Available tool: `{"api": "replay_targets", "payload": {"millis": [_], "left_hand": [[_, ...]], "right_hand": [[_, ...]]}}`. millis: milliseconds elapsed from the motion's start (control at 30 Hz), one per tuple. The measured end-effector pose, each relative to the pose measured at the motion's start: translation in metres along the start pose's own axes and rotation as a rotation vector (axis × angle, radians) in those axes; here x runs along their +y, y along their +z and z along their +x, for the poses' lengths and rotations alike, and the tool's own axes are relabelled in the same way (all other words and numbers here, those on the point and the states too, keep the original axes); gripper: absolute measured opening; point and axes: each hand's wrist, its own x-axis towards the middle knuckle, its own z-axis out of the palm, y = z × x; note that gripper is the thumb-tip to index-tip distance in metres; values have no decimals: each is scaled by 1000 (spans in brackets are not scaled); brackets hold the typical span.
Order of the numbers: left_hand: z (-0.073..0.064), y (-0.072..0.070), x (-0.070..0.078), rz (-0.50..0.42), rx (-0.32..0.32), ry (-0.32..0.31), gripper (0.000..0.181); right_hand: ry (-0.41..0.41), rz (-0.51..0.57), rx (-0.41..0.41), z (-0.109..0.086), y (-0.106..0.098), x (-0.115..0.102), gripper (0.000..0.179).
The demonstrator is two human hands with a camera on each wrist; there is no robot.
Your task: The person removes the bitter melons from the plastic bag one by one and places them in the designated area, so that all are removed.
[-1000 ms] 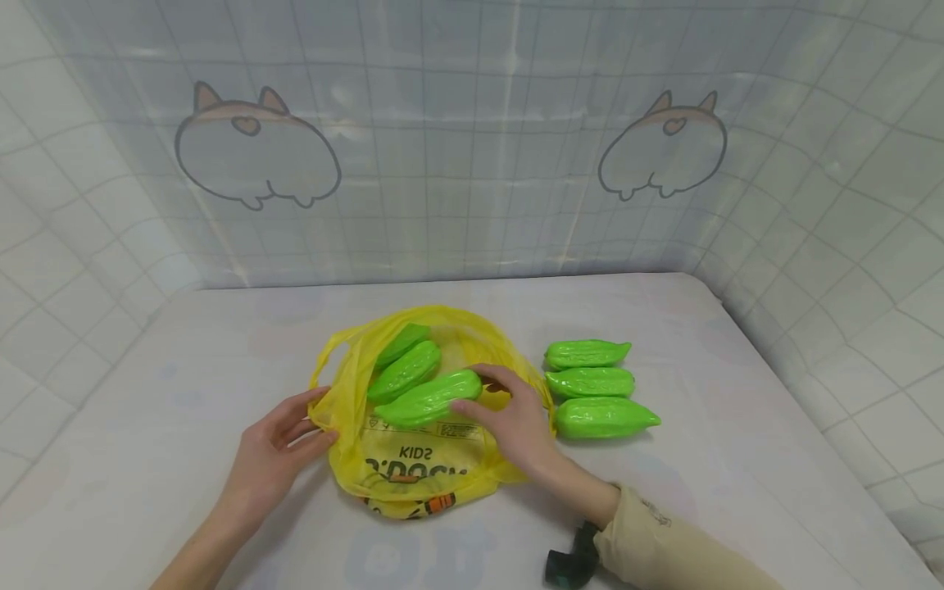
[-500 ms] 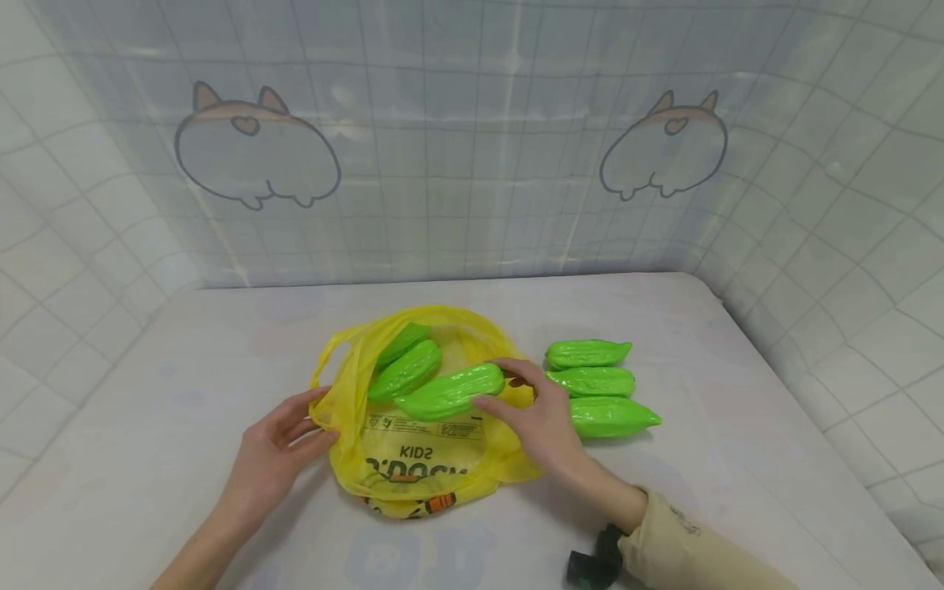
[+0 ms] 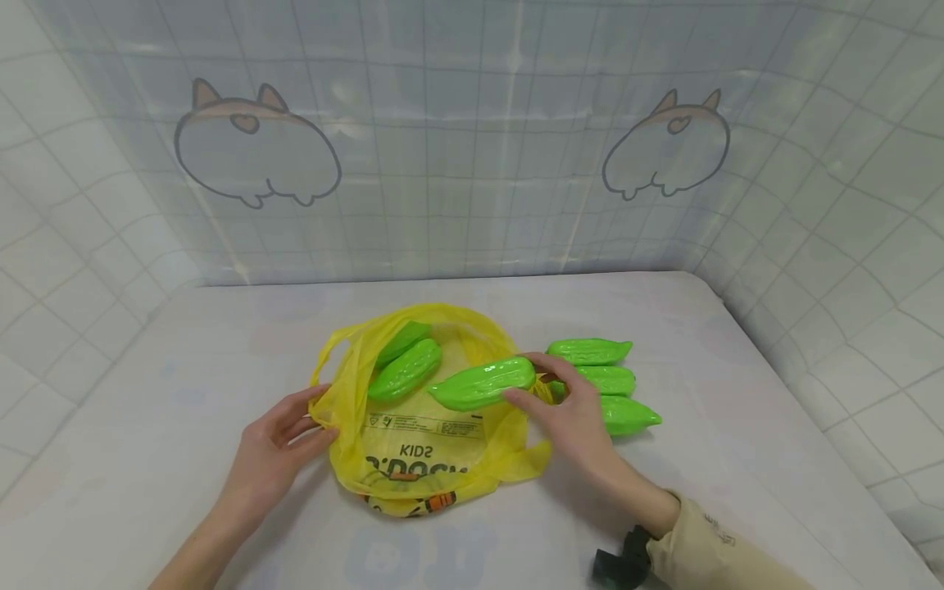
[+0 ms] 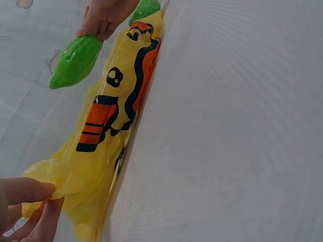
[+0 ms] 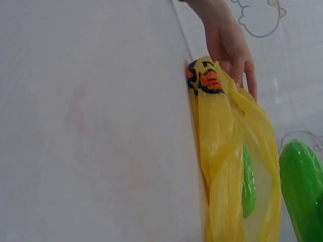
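A yellow plastic bag [image 3: 509, 447] lies open-mouthed on the table, with printed lettering and an orange and black design. My left hand [image 3: 276, 451] pinches its left edge near a handle loop; the left wrist view also shows these fingers [image 4: 48, 217] on the film. Between thumb and fingers, my right hand [image 3: 571, 418] grips a bright green bitter melon [image 3: 483, 383] above the bag's right side, tip pointing left. Two more bitter melons [image 3: 406, 371] rest inside the bag at its left. Right of it, three others [image 3: 590, 352] lie in a column, partly hidden by the right hand.
The pale tabletop [image 3: 737, 459] extends on both sides of the bag. A tiled-pattern curtain [image 3: 472, 164] with cartoon drawings encloses the back and sides. A black device [image 3: 623, 561] is on the right wrist, beside a beige sleeve [image 3: 715, 545].
My right hand has carried the bitter melon rightward, from over the middle of the bag to its right edge. The left hand stays in place on the bag.
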Motion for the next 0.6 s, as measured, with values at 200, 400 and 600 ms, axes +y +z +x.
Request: {"api": "replay_targets", "payload": {"millis": [200,400,600], "left_hand": [[0,-1,1,-2,-7,4,65],[0,-2,2,9,-2,2,65],[0,-2,2,6,-9,-9,66]], "right_hand": [[5,-28,40,4,-18,5,54],[-35,-55,92,6,-34,6,50],[-24,-111,131,4,-50,7,50]]}}
